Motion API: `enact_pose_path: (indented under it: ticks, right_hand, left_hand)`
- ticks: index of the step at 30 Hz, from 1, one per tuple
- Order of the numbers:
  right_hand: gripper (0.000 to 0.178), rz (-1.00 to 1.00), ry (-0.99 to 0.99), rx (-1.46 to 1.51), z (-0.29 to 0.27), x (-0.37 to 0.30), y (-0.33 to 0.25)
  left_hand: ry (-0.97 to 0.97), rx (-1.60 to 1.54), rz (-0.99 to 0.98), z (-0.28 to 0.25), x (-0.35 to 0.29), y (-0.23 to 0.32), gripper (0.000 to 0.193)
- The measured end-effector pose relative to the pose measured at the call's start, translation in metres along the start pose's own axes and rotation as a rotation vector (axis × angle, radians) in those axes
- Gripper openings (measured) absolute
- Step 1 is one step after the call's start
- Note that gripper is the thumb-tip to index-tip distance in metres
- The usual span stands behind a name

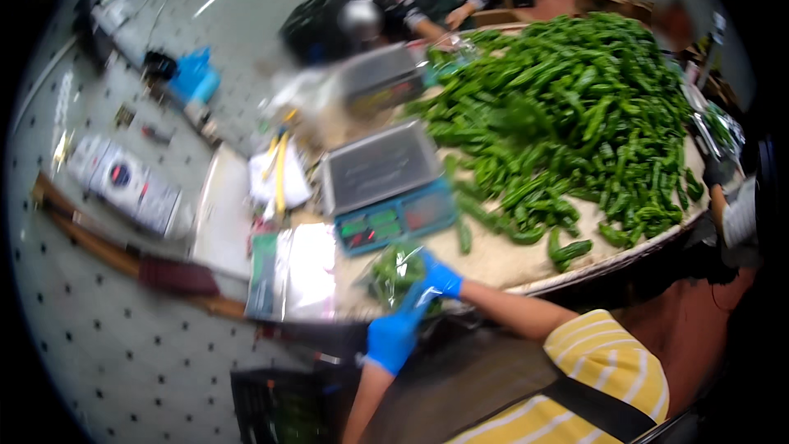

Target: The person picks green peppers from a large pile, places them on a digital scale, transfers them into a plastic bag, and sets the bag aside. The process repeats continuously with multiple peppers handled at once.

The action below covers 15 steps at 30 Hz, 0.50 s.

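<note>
A clear plastic bag (394,270) with green peppers in it is at the table's near edge, just in front of the scale. My right hand (444,275), in a blue glove, grips the bag at its right side. My left hand (391,340), gloved in blue too, is lower and nearer to me. Its fingers reach up to the bag's gathered end and close on it. Motion blurs the fingertips of both hands. Beyond the bag stands a digital scale (382,168) with a grey pan and a teal front; nothing lies on the pan.
A large heap of green peppers (575,115) covers the table's right side. Flat plastic bags (308,271) lie left of my hands. Behind is a second scale (378,78). One person (444,0) works at the far side, another (735,205) at the right. A dark crate (283,407) sits below.
</note>
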State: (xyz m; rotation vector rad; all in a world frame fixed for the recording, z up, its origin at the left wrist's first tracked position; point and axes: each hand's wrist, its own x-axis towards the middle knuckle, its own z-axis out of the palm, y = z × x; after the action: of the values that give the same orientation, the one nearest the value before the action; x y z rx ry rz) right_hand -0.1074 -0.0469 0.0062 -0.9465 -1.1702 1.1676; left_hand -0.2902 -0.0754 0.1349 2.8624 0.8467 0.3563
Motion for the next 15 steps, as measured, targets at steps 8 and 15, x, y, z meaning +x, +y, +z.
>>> enact_pose_path:
  ticks: [8, 15]
  right_hand:
    - [0.106, 0.483, 0.276, -0.406, -0.022, -0.040, 0.019]
    - [0.110, -0.042, 0.165, -0.604, -0.003, -0.024, 0.001]
  left_hand:
    - [0.228, -0.143, 0.120, 0.035, -0.024, 0.012, 0.062]
    - [0.725, -0.023, -0.580, 0.061, -0.043, 0.025, 0.076]
